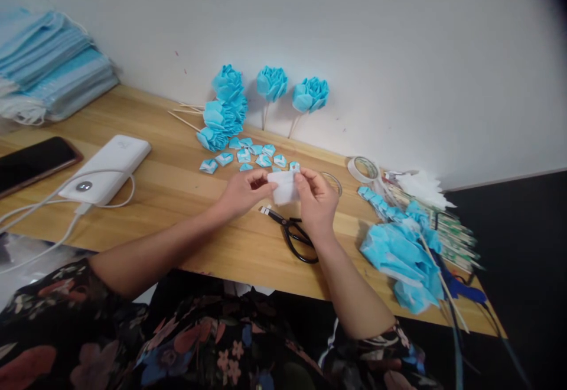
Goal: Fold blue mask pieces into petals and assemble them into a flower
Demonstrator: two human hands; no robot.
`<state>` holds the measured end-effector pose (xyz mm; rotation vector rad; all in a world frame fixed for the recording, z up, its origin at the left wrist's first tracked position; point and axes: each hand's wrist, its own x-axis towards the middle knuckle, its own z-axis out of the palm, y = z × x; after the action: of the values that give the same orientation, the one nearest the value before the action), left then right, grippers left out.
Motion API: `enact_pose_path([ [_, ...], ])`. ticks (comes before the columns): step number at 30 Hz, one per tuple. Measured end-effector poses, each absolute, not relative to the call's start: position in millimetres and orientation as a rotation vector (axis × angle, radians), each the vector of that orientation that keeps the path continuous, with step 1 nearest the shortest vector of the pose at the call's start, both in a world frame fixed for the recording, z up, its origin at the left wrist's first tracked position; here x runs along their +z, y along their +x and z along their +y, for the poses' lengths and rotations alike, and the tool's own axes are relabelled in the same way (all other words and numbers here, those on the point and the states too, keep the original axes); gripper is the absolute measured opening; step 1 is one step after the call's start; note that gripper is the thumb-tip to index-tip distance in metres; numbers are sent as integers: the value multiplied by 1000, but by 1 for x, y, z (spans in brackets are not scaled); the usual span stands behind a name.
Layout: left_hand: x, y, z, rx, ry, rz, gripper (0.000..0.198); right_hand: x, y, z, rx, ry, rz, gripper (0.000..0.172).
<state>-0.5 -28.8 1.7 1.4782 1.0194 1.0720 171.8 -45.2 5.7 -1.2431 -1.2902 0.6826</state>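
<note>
My left hand (243, 194) and my right hand (315, 200) both pinch a small white folded piece of material (283, 188) between them, just above the wooden table (186, 213). Black scissors (290, 231) lie on the table directly under my right hand. Several small folded blue-and-white petals (248, 157) lie in rows just beyond my hands. Behind them, blue paper-like flowers on sticks (271, 84) lean against the white wall, with more flowers (220, 119) lying in a cluster at their left.
A white power bank (107, 169) with cables and a dark phone (33, 163) lie at the left. A stack of blue face masks (48, 65) sits far left. A tape roll (363, 169), blue scraps (405, 257), sticks and white fluff are at the right.
</note>
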Motion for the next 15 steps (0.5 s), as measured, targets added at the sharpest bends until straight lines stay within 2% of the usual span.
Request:
enact_pose_path([
  [6, 7, -5, -27, 1194, 1296, 998, 33, 9, 175, -42, 609, -1291, -1302, 50],
  [11, 3, -4, -32, 978, 1263, 736, 47, 7, 177, -46, 389, -1303, -1490, 48],
  [15, 1, -1, -31, 999, 1176, 663, 49, 0, 180, -44, 241, -1215, -1725, 51],
])
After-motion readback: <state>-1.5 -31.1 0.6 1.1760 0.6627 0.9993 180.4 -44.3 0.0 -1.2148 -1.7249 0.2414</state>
